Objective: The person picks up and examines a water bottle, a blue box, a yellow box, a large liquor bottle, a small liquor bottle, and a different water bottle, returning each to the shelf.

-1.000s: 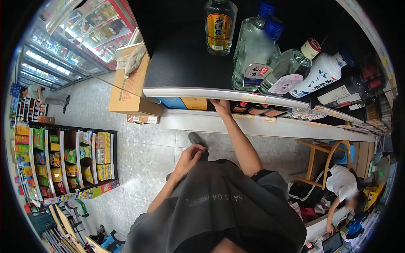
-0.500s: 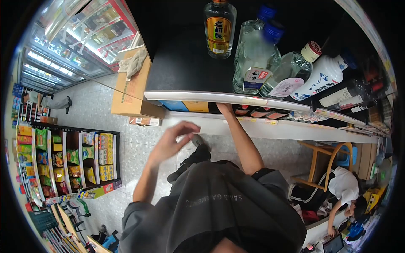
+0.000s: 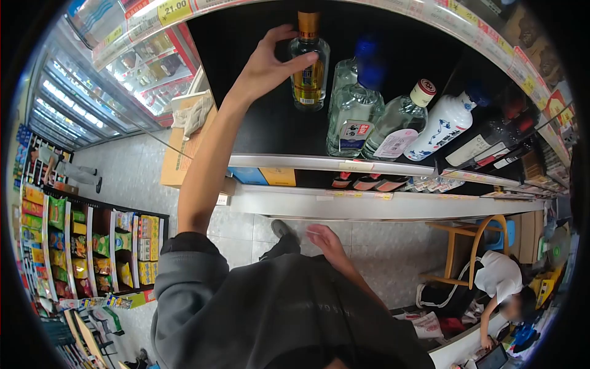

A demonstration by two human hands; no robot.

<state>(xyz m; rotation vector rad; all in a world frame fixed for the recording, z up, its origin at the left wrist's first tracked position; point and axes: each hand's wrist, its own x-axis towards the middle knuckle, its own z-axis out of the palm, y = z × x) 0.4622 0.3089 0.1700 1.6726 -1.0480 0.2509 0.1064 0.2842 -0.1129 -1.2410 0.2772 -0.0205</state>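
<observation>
My left hand (image 3: 270, 61) is raised over the upper shelf at a clear glass liquor bottle (image 3: 309, 77) with a gold cap and a gold label. Its thumb lies across the front of the bottle's shoulder, and the fingers are spread toward the neck; whether any fingers reach behind the glass is hidden. The bottle stands upright. Low in front of the shelf unit, my right hand (image 3: 329, 240) hangs with its fingers apart, and I see nothing held in it. Right of the gold-capped bottle stand clear bottles with blue caps (image 3: 353, 117).
The black shelf (image 3: 261, 132) also carries a red-and-white-capped bottle (image 3: 399, 126), a white bottle (image 3: 442, 126) and dark bottles (image 3: 485, 144). A cardboard box (image 3: 174, 160) stands left, near a snack rack (image 3: 92, 243). At right are a wooden chair (image 3: 452, 246) and a person in white (image 3: 501, 273).
My left hand has risen from above the floor to the gold-capped bottle. My right hand has come out from the lower shelf and drawn back. The view has shifted, showing more of the upper shelf.
</observation>
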